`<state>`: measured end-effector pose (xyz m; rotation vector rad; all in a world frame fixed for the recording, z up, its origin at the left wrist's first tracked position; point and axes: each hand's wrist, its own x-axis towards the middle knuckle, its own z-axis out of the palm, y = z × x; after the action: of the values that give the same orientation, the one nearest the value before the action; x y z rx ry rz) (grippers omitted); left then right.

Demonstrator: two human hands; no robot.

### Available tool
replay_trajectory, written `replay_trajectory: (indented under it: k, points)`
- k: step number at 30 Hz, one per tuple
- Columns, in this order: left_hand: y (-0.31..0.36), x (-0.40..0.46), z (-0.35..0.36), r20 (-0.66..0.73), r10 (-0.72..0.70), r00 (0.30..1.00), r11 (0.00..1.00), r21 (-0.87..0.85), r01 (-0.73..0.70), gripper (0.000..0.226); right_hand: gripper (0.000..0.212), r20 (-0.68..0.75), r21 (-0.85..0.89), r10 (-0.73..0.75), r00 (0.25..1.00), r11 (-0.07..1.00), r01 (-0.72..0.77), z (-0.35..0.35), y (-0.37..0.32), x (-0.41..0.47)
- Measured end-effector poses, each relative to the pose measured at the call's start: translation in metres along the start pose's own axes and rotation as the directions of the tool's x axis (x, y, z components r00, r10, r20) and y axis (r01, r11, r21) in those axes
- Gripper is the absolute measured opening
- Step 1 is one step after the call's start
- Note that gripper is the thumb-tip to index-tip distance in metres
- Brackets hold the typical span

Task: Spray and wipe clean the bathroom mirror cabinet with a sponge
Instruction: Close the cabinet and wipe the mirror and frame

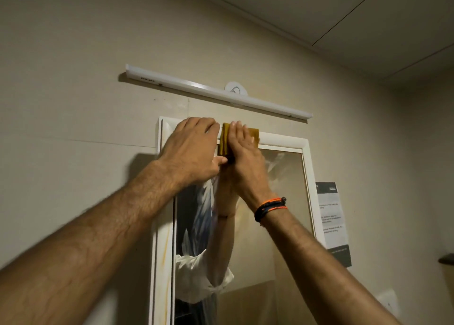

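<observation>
the yellow sponge (pixel 224 140) lies flat against the top of the white-framed mirror cabinet (pixel 282 142), under the right hand (pixel 243 157), whose straight fingers, held together, press on it. the left hand (pixel 194 150) rests just to its left on the frame, fingers loosely spread, thumb touching the sponge's lower edge. a tube light (pixel 216 92) hangs above.

White tube light (pixel 218 94) mounted on beige wall (pixel 73 78), round white fitting (pixel 233 88) behind it, printed paper notice (pixel 332 222) stuck lower right
</observation>
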<state>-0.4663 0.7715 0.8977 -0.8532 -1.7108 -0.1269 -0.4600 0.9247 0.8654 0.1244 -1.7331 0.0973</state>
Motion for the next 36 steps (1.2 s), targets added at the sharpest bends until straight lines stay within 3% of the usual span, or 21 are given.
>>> replay_trajectory:
  k: [7,12,15,23,31,36]
  points:
    - [-0.04,-0.019,-0.021,-0.109,-0.213,0.971,0.967,-0.168,0.193,0.058,0.071,0.01,-0.008,-0.043,0.999,0.999,0.043,-0.006,0.004,-0.002]
    - [-0.055,-0.029,-0.02,-0.033,-0.338,0.94,0.866,-0.402,0.298,0.049,0.071,-0.012,0.006,0.037,0.999,0.999,-0.036,0.007,-0.022,0.004]
    - [-0.055,-0.032,-0.018,-0.027,-0.381,0.924,0.791,-0.527,0.311,0.047,0.067,-0.007,0.008,-0.033,0.999,0.999,0.033,0.012,-0.041,0.005]
    - [-0.058,-0.035,-0.016,-0.038,-0.399,0.916,0.735,-0.611,0.295,0.044,0.063,0.027,-0.025,-0.23,0.973,0.973,0.231,0.015,-0.047,0.0]
    - [-0.061,-0.046,-0.013,0.007,-0.386,0.922,0.66,-0.697,0.281,0.053,0.065,-0.044,0.006,0.034,0.998,0.999,-0.034,0.017,-0.051,0.002]
    - [-0.066,-0.052,-0.008,0.022,-0.374,0.927,0.567,-0.785,0.248,0.056,0.064,-0.024,0.035,-0.057,0.998,0.998,0.058,0.024,-0.089,0.006]
